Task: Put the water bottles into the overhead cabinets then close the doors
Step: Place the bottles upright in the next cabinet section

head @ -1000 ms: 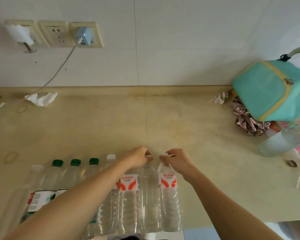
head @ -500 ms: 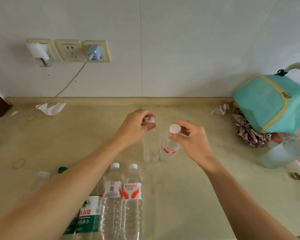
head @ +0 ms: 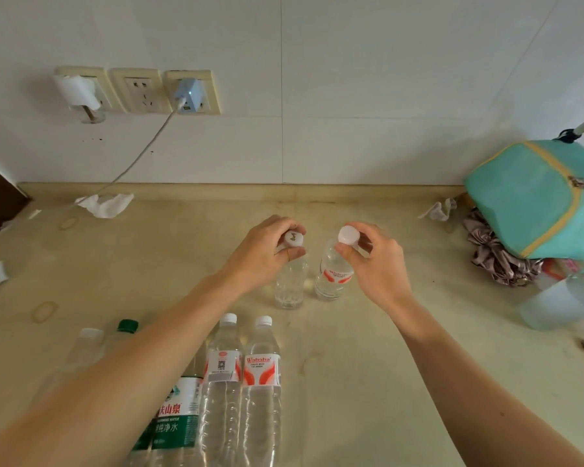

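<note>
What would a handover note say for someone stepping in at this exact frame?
Left hand: grips the cap end of an unlabelled bottle, lifted off the counter.
Right hand: grips the cap end of a red-labelled bottle, also lifted.
On the counter near the front edge: two white-capped bottles, a green-labelled bottle, and more partly hidden behind the left arm.
Done: nothing visibly stored; cabinets out of view.
Left: carry both bottles up, then the rest, then close the doors.

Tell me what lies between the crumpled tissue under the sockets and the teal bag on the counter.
Head view: between the tissue and teal bag is mostly bare countertop, plus both hands, left hand and right hand, each gripping a bottle's cap.
</note>
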Demonstrator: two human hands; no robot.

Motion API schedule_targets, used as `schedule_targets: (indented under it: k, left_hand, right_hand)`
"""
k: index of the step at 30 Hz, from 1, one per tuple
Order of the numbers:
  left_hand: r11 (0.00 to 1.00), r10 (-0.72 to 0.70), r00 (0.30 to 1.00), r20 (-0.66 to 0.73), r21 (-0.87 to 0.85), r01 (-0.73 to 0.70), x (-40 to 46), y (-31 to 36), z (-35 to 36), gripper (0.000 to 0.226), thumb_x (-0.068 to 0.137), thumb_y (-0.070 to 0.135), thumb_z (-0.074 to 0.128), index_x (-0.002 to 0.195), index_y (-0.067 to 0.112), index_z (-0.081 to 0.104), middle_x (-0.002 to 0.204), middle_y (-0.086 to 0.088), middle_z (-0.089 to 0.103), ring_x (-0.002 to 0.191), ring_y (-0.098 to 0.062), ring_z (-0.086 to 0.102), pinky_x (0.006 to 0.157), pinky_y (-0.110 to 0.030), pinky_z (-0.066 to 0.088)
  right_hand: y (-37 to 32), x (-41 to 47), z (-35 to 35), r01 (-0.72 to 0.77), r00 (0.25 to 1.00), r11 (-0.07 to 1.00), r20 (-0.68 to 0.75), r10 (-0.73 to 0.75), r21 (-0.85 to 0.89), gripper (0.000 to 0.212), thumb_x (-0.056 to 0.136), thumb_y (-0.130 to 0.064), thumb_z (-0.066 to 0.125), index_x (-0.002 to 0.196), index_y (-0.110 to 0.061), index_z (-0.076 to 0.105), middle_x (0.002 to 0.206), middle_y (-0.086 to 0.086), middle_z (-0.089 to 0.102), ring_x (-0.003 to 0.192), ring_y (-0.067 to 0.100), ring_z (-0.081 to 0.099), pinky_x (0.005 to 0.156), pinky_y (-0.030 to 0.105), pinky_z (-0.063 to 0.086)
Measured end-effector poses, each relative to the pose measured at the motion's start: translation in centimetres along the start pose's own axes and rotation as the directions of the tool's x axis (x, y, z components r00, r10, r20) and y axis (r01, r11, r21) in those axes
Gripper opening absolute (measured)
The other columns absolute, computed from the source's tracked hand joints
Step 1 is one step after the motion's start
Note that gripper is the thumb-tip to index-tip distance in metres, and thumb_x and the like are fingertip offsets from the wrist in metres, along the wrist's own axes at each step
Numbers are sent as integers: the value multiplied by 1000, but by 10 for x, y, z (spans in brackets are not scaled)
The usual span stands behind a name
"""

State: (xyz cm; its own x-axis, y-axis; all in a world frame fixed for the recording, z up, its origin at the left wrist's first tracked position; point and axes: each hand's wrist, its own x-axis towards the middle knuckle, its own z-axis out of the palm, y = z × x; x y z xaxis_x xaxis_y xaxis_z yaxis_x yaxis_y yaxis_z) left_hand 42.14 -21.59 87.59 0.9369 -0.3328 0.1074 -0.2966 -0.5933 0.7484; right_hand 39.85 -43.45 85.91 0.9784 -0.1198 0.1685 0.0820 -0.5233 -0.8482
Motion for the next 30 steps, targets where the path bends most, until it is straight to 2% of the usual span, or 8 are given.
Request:
schedule_targets:
  k: [8,11,16,20,23,25,28,30]
  left_hand:
    - [997,-25,999,-31,-69,23,-1,-13,8,53,84,32,81,131,23,57,122,6,55,110,-1,58,99,-20,48]
    - [994,-84,996,-6,-67,83,-3,-21,16,77,73,46,85,139,30,49,129,11,51,113,3,53,98,-18,45]
    - [961,-216,975,48,-164,221,-12,-37,37,96,60,48,92,140,30,43,135,9,53,125,-10,51,105,-29,41]
    - [922,-320,946,52,-215,323,-24,-49,51,86,63,34,94,132,39,43,111,22,60,100,5,59,79,-12,45]
    - [879,-376,924,73,-287,380,-27,-57,61,79,65,27,94,127,31,45,110,14,69,102,-4,67,92,-30,54]
    - [865,-396,915,72,-305,398,-27,-60,67,77,66,25,94,127,26,45,111,9,70,104,-9,68,97,-38,53]
    - [851,-422,905,56,-320,417,-28,-63,73,75,69,21,92,128,25,46,112,8,70,103,-8,68,97,-35,52]
    - [844,-434,899,50,-326,426,-28,-64,75,73,71,18,90,129,23,46,110,7,71,101,-7,69,94,-32,53]
  right_hand:
    - [5,2,7,42,999,999,-2,-42,-19,35,87,-25,78,120,-26,65,113,-10,64,102,3,59,91,20,48]
    - [16,-6,9,-15,1000,999,4,14,53,61,81,-36,83,135,-29,55,126,-12,54,113,2,56,96,18,44]
    - [51,-15,17,-197,975,975,123,185,99,99,67,-47,91,149,-31,38,139,-13,44,124,5,52,102,27,46]
    - [80,-19,30,-300,931,952,236,278,63,91,65,-40,93,142,-30,44,132,-15,57,115,2,58,101,33,51]
    - [94,-17,38,-344,912,936,263,315,72,82,64,-38,93,135,-31,51,115,-23,67,102,-4,65,93,34,58]
    - [96,-15,39,-357,909,930,261,324,89,78,60,-45,91,129,-36,54,105,-28,69,94,-9,66,81,24,58]
    - [93,-11,43,-355,912,926,263,314,129,66,55,-49,88,113,-46,55,101,-34,67,93,-12,65,70,8,51]
    - [92,-8,47,-352,916,923,258,306,157,63,59,-38,91,110,-44,55,102,-31,68,97,-9,66,72,6,51]
